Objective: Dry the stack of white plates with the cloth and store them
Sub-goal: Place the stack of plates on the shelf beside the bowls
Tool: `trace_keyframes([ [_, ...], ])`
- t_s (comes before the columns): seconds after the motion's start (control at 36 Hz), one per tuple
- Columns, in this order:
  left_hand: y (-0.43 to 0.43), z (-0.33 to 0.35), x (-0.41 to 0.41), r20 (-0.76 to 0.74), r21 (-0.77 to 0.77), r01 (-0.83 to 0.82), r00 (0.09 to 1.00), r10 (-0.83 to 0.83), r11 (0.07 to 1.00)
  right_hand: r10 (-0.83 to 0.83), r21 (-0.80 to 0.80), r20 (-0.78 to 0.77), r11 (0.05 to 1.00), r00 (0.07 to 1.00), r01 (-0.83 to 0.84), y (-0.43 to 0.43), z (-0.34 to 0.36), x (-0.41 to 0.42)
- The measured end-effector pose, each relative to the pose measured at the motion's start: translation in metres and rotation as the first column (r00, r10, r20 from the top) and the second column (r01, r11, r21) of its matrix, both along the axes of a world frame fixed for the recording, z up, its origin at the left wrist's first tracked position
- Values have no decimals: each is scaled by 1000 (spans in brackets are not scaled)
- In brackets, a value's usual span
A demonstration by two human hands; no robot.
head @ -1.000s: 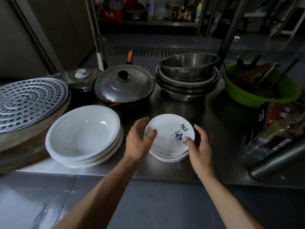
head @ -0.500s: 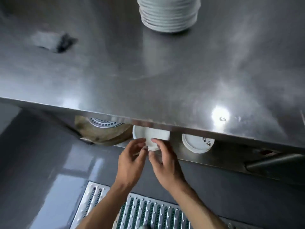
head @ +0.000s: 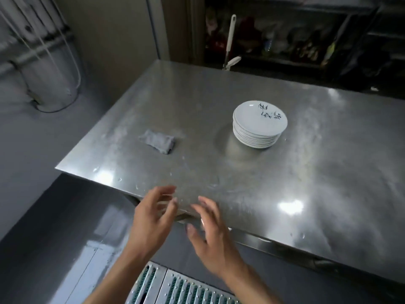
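- Stack of white plates [head: 259, 125] stands upright on the steel table [head: 306, 183]. The top plate is face up and carries dark brush marks. Neatly piled, likely waiting for the wipe.
- Grey cloth [head: 157, 141] lies crumpled on the table left of the stack, well apart, untouched. I judge it was parked within reach for the next plate.
- Left hand [head: 151, 218] and right hand [head: 210, 235] hover nearer the viewer than the stack, over the table's front edge. Both are empty with fingers spread apart, slightly blurred. Free hands suggest a reach for cloth or plate.
- Beyond the stack, a white-handled tool [head: 230, 40] leans at the far edge.
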State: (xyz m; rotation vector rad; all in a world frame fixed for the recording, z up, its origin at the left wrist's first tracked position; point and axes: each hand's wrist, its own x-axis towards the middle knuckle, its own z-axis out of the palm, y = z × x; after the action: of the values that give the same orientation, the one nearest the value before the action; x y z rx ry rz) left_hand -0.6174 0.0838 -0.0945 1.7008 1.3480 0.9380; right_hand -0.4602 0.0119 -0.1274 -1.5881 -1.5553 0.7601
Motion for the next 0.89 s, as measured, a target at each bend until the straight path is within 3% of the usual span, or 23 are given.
trace_keyframes([
  [0.19,35,17,65,26,1,110,994,-110,994,-177,7,29,984,984,177,35,37,67],
  [0.39,64,19,127,-11,-26,155,988,-156,988,-447,19,-75,893,891,450,67,32,148],
  [0.61,141,13,204,-114,61,209,973,-201,976,-481,27,-106,874,870,486,138,16,230],
  [0.78,198,0,239,-108,29,231,968,-227,972,-476,-17,-76,879,876,477,193,4,273],
  [0.89,232,-14,249,-92,-5,272,958,-271,962,-498,-93,-133,867,857,489,217,-5,294],
])
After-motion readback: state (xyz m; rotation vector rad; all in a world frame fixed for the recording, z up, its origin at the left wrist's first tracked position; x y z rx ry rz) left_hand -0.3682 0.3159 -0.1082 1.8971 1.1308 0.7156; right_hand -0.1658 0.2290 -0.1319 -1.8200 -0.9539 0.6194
